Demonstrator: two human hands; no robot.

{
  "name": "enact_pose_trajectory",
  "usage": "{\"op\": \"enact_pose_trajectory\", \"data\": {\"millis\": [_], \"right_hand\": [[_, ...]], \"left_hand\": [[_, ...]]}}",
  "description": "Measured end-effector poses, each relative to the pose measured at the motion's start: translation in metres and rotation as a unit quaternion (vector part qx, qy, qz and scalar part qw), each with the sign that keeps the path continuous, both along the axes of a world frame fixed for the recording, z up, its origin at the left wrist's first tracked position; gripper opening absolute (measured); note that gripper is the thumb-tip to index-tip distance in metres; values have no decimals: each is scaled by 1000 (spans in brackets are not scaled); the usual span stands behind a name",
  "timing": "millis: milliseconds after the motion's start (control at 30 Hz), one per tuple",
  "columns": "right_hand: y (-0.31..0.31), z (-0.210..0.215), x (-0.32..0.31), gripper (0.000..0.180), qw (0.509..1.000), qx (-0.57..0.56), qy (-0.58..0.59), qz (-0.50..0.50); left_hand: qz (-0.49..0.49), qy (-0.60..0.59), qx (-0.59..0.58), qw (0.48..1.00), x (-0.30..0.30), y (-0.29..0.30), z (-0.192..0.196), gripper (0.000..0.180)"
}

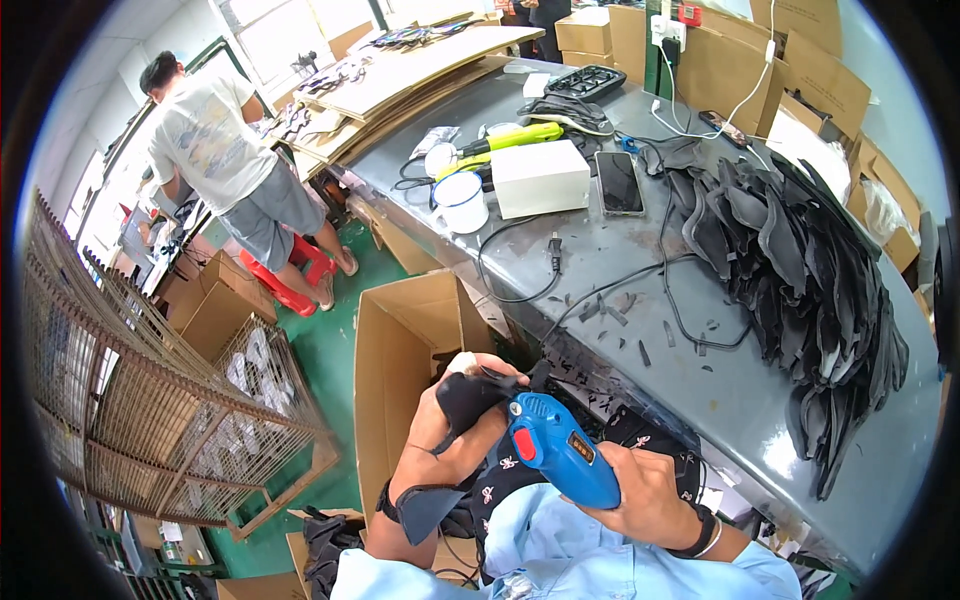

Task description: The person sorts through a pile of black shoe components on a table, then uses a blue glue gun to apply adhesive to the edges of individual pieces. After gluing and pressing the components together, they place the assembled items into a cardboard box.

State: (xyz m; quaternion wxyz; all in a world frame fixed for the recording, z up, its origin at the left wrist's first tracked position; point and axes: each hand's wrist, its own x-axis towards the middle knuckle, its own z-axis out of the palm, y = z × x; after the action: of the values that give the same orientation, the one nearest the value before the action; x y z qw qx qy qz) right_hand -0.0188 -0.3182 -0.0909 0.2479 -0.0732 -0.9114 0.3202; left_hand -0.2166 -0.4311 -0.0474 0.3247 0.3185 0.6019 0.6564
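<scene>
In my left hand [428, 440] is a black padded fabric piece [466, 404], pinched between the fingers and thumb. My right hand [645, 495] wraps round the handle of a blue hand-held power tool [578, 468] with a red button and a small display. The tool's head points up and left, close against the fabric's right edge; its working tip is hidden there. Both hands are over my lap, beside the table's near edge. Below my left hand, a dark flap [428, 508] hangs at the wrist.
An open cardboard box [385, 345] stands left of my hands. The grey table [690, 430] bears a large heap of black fabric pieces [790, 270], small scraps, cords, a phone [620, 183], a white box [540, 180] and a mug [461, 203]. A person [225, 150] stands beyond wire cages [170, 430].
</scene>
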Motion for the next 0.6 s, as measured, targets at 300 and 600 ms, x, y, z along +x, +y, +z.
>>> {"op": "enact_pose_trajectory", "data": {"millis": [300,600], "right_hand": [[6,11,0,61,999,-17,24,31],[35,20,-17,57,966,-255,42,-21]], "left_hand": [[-158,257,-28,953,-17,-10,-10,31],[-301,-169,-111,932,34,10,-13,61]]}}
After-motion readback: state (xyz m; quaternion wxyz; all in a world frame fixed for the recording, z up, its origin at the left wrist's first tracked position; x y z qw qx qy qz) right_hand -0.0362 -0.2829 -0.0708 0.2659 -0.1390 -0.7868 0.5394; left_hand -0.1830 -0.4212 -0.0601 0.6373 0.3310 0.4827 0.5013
